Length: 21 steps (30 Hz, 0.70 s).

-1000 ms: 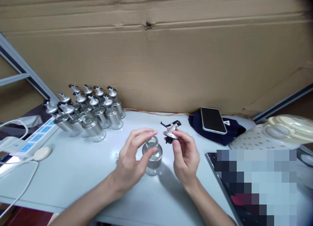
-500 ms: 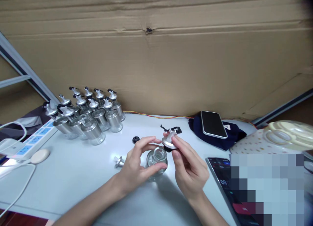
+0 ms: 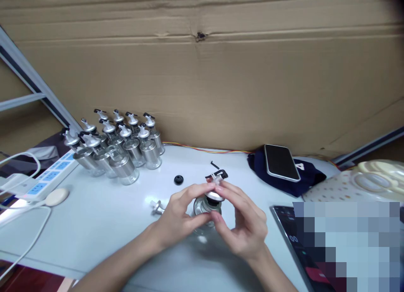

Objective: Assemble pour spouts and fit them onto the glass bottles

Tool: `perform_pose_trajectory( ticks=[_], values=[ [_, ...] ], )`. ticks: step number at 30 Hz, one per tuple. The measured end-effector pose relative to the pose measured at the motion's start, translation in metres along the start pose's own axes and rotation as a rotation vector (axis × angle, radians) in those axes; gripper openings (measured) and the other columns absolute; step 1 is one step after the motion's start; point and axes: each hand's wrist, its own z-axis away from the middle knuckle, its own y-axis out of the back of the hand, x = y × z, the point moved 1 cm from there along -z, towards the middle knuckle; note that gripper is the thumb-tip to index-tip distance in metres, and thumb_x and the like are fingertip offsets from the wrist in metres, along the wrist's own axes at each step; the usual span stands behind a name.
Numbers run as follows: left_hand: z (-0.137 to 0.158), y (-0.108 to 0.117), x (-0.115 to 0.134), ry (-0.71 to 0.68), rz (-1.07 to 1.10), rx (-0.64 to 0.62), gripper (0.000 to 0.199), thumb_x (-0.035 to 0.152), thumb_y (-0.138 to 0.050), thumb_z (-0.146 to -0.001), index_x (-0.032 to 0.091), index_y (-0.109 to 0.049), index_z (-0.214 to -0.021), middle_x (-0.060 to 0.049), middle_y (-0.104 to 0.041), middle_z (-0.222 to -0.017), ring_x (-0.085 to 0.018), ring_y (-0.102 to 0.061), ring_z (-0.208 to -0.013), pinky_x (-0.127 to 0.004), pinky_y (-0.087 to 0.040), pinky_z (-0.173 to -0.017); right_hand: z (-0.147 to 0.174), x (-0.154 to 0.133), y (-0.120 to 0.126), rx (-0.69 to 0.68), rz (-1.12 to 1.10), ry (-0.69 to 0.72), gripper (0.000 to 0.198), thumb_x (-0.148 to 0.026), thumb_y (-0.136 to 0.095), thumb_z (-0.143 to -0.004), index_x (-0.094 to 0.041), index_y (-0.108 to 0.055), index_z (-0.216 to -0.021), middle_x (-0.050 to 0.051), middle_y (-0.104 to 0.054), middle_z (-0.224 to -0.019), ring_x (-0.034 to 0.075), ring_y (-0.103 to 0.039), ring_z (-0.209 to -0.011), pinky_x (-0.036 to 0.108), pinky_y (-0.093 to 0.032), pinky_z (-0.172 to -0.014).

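In the head view, a clear glass bottle (image 3: 199, 207) stands on the table in front of me, its upper part between my hands. My left hand (image 3: 176, 218) is closed around the bottle from the left, thumb in front and fingers behind. A silver pour spout (image 3: 214, 195) with a black flip lid sits at the bottle's mouth, slightly tilted. My right hand (image 3: 249, 222) pinches it from the right, and both hands' fingertips meet there. Whether the spout is fully seated, I cannot tell. Left of my left hand lies another silver spout part (image 3: 157, 207). Behind it is a round black stopper (image 3: 178, 179).
Several bottles with spouts (image 3: 123, 168) stand in a cluster at the back left, beside a power strip (image 3: 52, 178). A small black strip (image 3: 214, 165) lies behind my hands. At right are a phone (image 3: 282, 162) on dark cloth and another phone (image 3: 288, 237). Cardboard (image 3: 202, 86) walls the back.
My right hand has brought the spout down and left onto the bottle's mouth. My left fingers have moved up to the spout. The view has shifted slightly.
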Motion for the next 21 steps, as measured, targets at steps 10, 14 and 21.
perform_pose_trajectory(
  ticks=[10,14,21],
  values=[
    [-0.0015,0.0004,0.0016,-0.012,0.095,0.0,0.048,0.025,-0.066,-0.087,0.034,-0.05,-0.132,-0.004,-0.07,-0.114,-0.019,-0.066,-0.11,-0.034,-0.052,-0.099,0.0002,0.0036,0.0029,-0.074,-0.058,0.004,0.051,-0.008,-0.062,-0.079,-0.02,-0.057,-0.128,0.014,-0.069,-0.113,0.027,-0.069,-0.102,0.039,-0.061,-0.081],
    [-0.0037,0.0001,0.0036,-0.053,0.086,-0.005,0.047,0.022,-0.064,-0.088,0.034,-0.049,-0.131,-0.004,-0.07,-0.11,-0.019,-0.068,-0.106,-0.037,-0.053,-0.098,0.0005,0.004,0.0015,-0.075,-0.057,0.026,0.048,-0.008,-0.059,-0.081,-0.021,-0.057,-0.127,0.014,-0.068,-0.112,0.027,-0.069,-0.099,0.039,-0.061,-0.076],
    [-0.0032,0.0012,0.004,-0.063,0.091,-0.015,0.049,0.019,-0.064,-0.087,0.036,-0.049,-0.131,-0.006,-0.068,-0.118,-0.022,-0.062,-0.118,-0.041,-0.052,-0.101,0.0014,0.0025,-0.0025,-0.048,-0.06,0.06,0.049,-0.006,-0.056,-0.082,-0.02,-0.054,-0.129,0.014,-0.066,-0.111,0.025,-0.068,-0.098,0.037,-0.061,-0.072]
  ],
)
